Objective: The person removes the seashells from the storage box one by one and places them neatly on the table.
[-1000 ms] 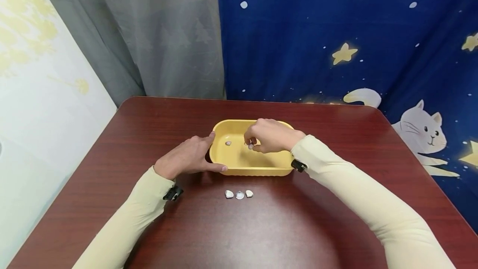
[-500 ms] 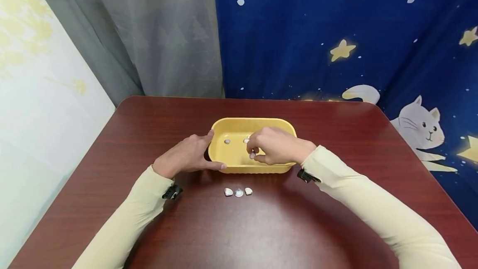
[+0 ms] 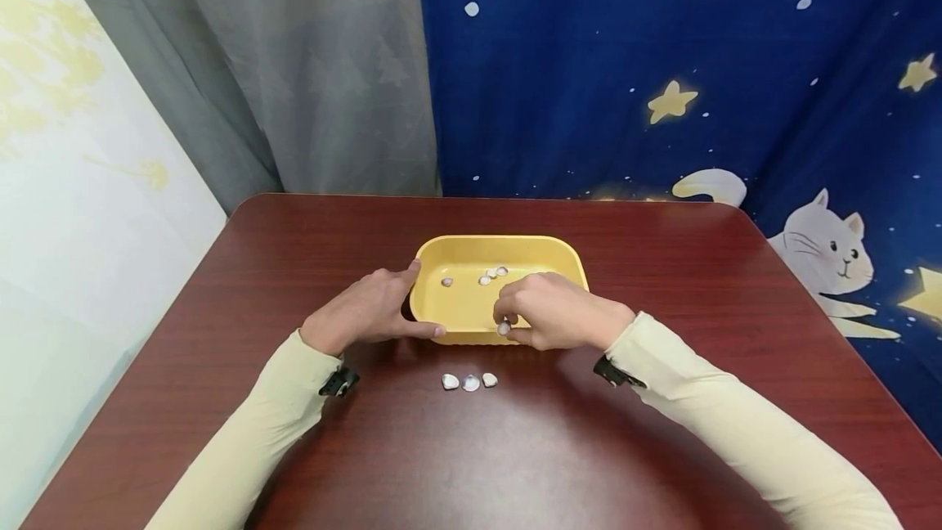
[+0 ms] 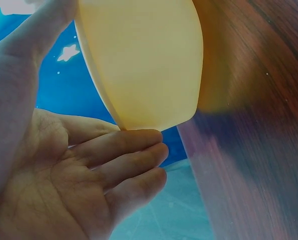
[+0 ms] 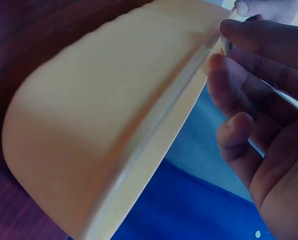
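Observation:
My right hand (image 3: 552, 313) pinches a small seashell (image 3: 504, 327) between thumb and fingertips, over the near rim of a yellow plastic tub (image 3: 545, 248). In the right wrist view the shell (image 5: 226, 46) shows edge-on between the fingers. My left hand (image 3: 371, 309) spans the tub's left end, thumb along the near rim and fingers by the far-left corner. In the left wrist view its fairly straight fingers (image 4: 133, 165) touch the tub wall (image 4: 143, 65). Inside the tub lie several shells: one on the left (image 3: 446, 281) and a cluster (image 3: 484, 280) near the middle.
Three pale shells, a left one (image 3: 450, 382), a middle one (image 3: 471, 383) and a right one (image 3: 490, 379), lie in a row on the dark red table (image 3: 331, 227) before the tub. A grey curtain (image 3: 346, 64) and a blue starry curtain (image 3: 552, 80) hang behind.
The right hand has lifted the shell and drawn it toward the near rim, uncovering the middle cluster in the tub. The left hand has stayed at the tub's left end.

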### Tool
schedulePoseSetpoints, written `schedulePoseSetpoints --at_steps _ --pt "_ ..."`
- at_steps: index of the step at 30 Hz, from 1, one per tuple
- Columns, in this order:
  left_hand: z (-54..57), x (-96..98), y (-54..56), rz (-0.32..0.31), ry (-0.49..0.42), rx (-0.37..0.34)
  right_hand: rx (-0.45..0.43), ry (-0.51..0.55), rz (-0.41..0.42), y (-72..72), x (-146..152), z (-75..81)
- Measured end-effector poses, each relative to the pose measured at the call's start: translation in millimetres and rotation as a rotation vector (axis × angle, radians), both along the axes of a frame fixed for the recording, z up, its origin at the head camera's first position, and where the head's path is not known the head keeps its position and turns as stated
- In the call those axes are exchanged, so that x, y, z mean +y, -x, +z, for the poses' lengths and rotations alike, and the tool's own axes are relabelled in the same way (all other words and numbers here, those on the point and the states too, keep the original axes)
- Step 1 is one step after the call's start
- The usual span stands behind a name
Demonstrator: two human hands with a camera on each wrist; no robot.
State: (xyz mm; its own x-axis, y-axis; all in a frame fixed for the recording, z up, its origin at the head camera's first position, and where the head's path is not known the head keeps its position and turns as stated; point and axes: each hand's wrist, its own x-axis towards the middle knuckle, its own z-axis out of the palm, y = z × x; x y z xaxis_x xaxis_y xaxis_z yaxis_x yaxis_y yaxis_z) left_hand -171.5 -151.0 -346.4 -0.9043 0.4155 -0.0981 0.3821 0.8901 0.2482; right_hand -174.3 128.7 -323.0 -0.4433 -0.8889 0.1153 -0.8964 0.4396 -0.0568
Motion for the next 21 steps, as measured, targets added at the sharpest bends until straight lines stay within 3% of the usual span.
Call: schedulePoseSetpoints --at_steps 9,21 --pt "1.1 0.4 -1.2 -0.001 0.006 0.006 0.065 0.066 0.032 -10.2 5 -6.9" --pt "-0.2 1.1 -0.8 0.006 0.004 0.008 0.079 0.093 0.043 -25.6 11 -14.0"
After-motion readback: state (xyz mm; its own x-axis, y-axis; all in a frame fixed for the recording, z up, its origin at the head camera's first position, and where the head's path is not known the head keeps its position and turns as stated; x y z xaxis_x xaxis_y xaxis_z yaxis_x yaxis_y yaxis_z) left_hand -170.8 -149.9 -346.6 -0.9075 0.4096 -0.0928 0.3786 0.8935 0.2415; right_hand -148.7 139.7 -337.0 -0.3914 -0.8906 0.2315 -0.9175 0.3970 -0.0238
